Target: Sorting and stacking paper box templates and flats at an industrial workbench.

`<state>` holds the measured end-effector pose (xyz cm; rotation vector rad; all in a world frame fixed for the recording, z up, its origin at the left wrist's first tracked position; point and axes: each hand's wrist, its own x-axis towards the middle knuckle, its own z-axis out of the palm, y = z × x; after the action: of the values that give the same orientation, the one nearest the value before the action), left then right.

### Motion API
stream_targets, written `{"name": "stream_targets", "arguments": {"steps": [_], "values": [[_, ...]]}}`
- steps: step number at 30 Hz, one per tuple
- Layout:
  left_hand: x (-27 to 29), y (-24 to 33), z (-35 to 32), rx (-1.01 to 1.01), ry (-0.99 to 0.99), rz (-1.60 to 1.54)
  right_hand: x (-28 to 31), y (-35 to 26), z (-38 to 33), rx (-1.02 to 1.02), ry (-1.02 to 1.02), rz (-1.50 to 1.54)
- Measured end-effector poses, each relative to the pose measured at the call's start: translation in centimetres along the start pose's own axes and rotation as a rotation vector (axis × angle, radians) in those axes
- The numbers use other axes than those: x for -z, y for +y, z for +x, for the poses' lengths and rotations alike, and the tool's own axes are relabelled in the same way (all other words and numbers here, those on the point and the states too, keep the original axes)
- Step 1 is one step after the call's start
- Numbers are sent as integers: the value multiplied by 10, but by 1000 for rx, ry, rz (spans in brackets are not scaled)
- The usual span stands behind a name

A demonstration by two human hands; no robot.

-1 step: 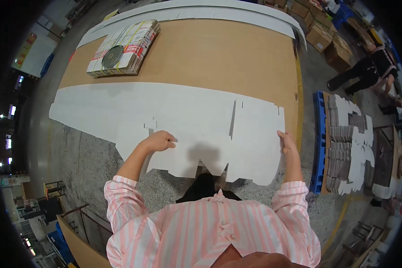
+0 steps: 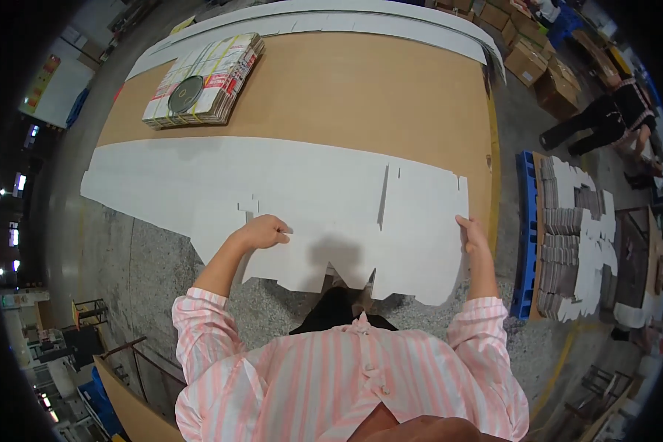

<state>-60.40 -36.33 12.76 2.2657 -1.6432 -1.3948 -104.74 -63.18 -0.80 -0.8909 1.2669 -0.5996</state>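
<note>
A large white die-cut cardboard sheet [image 2: 309, 191] lies across the near part of the table, its notched front edge jutting out over the floor. My left hand [image 2: 264, 232] is closed on it by a cut-out left of the middle, thumb and curled fingers at the board. At the sheet's right edge, my right hand [image 2: 474, 234] grips with the thumb on top; its other fingers are partly hidden. Slits and small cut-outs show in the sheet, including a long slot [image 2: 383, 197] towards the right.
A strapped bundle of flat cartons [image 2: 199, 81] with a dark round disc [image 2: 186, 94] on it stands at the far left of the brown tabletop [image 2: 361, 88]. To the right, a blue pallet [image 2: 525, 236] bears stacked cut cardboard [image 2: 567, 243]. Brown boxes [image 2: 527, 62] and a person [image 2: 615, 114] are beyond.
</note>
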Motion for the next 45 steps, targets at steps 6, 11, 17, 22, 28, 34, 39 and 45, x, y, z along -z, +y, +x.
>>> {"name": "stream_targets", "arguments": {"steps": [6,11,17,22,28,34,39,45], "values": [[14,-30,28,2,-75,-14,-24,1,12,-44,1,6],[-10,-72,77,-203,-48,-49,-25,12,26,-54,26,-25],[-24,-80,100,-120,-123,-24,-27,19,26,-84,139,-82],[-20,-79,100,-94,-171,47,-34,16,26,-49,172,-153],[-39,-79,115,-109,-172,424,-44,11,21,478,573,-1220],[-27,-26,83,137,26,351,-242,-8,-21,646,-212,-670],[-49,-59,99,128,189,314,-445,12,-63,501,-721,-506],[-45,-46,89,-117,257,512,-499,20,-58,-120,-912,-400]]}}
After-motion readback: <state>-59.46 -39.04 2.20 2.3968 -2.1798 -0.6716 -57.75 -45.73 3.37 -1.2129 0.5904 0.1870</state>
